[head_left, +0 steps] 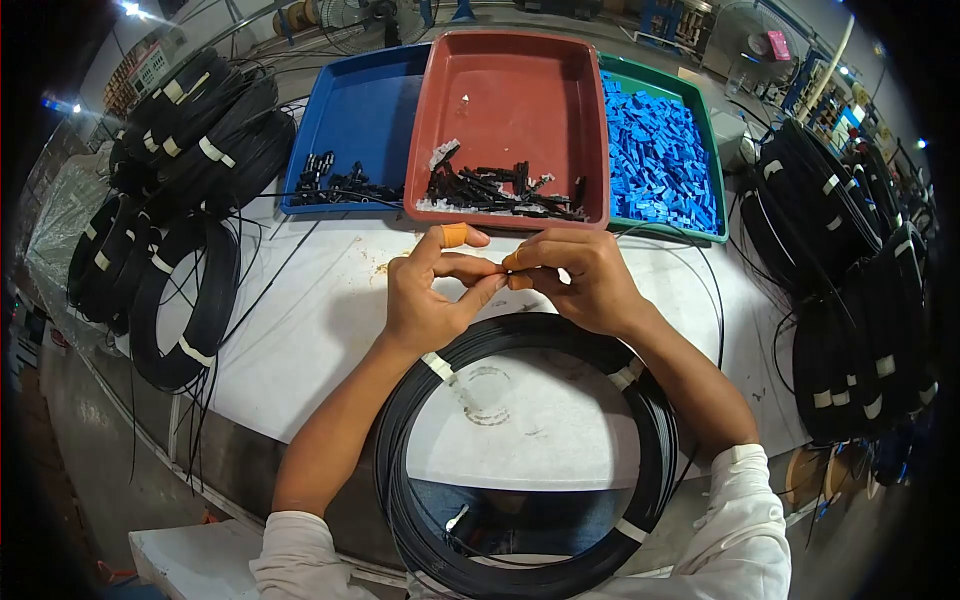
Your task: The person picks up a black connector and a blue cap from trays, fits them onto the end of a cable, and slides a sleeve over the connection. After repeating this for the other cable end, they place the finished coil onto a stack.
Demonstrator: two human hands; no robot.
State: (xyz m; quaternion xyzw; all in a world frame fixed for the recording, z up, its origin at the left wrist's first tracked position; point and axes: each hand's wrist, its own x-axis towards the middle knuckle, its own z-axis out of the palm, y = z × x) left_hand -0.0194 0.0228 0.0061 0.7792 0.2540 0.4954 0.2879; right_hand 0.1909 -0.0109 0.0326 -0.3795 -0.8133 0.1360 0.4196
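My left hand point(432, 290) and my right hand point(585, 275) meet above the white table, just in front of the red tray point(510, 95). Thumb and fingers of each are pinched together on something small and dark, too small to name. Orange tape wraps some fingertips. A thin black cable runs from behind my right hand and curves down the right side. Below my hands a large coil of black cable point(655, 430), bound with white tape, rests on the table's near edge and over my lap. Black parts point(500, 187) lie in the red tray.
A blue tray point(365, 90) with black parts stands left of the red one, a green tray point(717, 190) with many blue pieces point(660, 150) right. Black cable coils hang at the left point(185, 300) and right point(815, 200). The white table point(300, 350) lies beneath.
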